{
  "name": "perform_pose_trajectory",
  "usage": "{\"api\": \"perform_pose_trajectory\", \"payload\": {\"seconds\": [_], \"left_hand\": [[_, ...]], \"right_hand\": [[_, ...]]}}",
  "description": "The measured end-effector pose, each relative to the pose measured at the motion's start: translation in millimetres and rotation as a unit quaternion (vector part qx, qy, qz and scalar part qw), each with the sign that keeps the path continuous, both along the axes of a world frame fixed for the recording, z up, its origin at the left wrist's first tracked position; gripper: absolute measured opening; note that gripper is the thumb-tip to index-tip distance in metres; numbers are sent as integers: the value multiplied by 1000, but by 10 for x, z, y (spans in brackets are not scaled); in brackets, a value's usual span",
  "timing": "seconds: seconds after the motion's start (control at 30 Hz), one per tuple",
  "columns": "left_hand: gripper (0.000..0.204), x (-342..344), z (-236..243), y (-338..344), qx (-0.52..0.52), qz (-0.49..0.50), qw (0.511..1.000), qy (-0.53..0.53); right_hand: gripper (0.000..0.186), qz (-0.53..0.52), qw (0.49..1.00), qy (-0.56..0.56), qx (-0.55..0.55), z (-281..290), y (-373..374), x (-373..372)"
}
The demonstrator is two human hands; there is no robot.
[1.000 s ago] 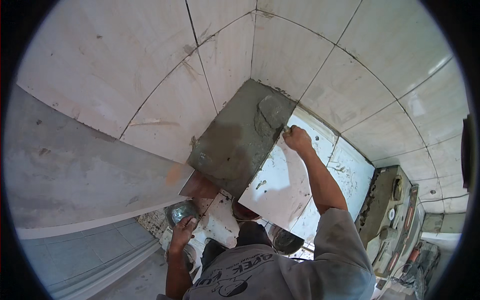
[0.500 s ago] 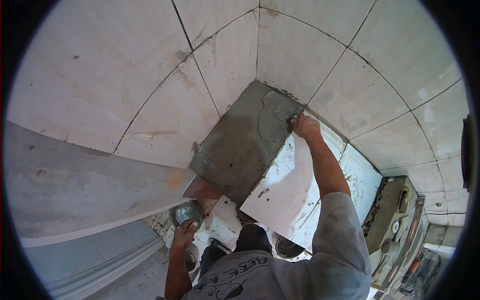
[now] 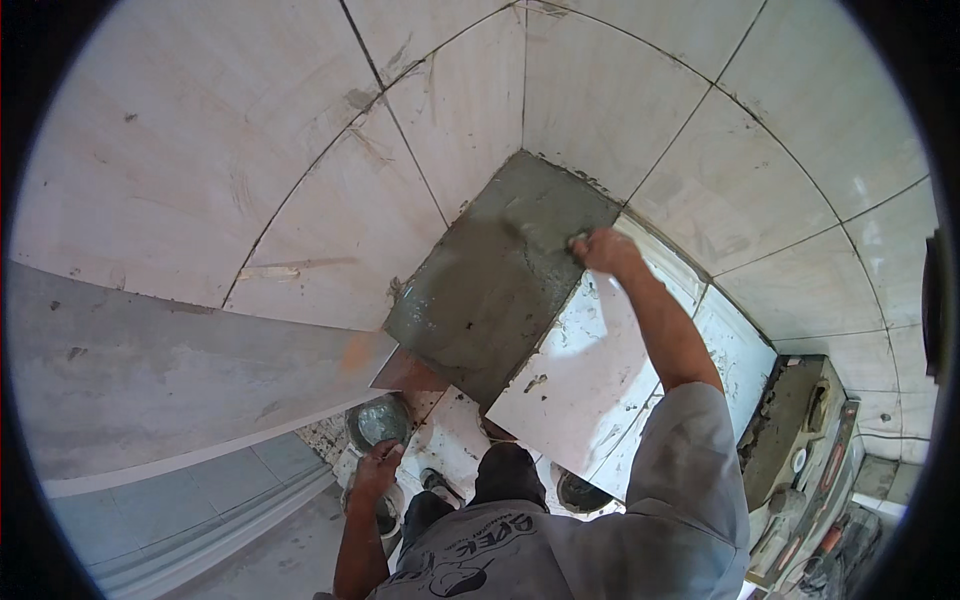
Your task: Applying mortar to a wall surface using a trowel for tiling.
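Observation:
My right hand is closed on what looks like a trowel, its flat grey blade smeared by motion. The blade lies over the wet grey mortar bed in the corner, close to the right wall. Beside the mortar, white floor tiles lie under my right forearm, smudged with mortar. Lower left, my left hand is closed at the near rim of a round dark bowl with grey content. Its fingers are partly hidden.
Large tiled walls meet behind the mortar. A grey ledge runs along the left. On the right stands a mortar-crusted trough, with tools and a long level beside it. A round bucket sits near my legs.
My right hand has shifted slightly over the mortar's edge, and the rough wet patch near it now looks smoother and blurred. My left hand stays at the bowl. The view has shifted a little.

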State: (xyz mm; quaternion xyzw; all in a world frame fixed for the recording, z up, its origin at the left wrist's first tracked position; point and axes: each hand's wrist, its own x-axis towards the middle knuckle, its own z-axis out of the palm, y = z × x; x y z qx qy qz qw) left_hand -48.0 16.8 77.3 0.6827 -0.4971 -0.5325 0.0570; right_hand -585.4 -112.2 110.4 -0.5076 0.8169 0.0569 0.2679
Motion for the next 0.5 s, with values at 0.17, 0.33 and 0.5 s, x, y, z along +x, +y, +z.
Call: {"api": "perform_pose_trajectory", "payload": {"seconds": [0.17, 0.33, 0.5], "left_hand": [[37, -151, 95, -64, 62, -4, 998, -9], [38, -18, -43, -143, 0, -51, 998, -22], [38, -74, -69, -86, -12, -82, 996, -40]], "right_hand": [[48, 104, 995, 11, 0, 101, 424, 655], [49, 28, 995, 45, -82, -71, 371, 350], [48, -35, 989, 106, -97, -188, -171, -77]]}}
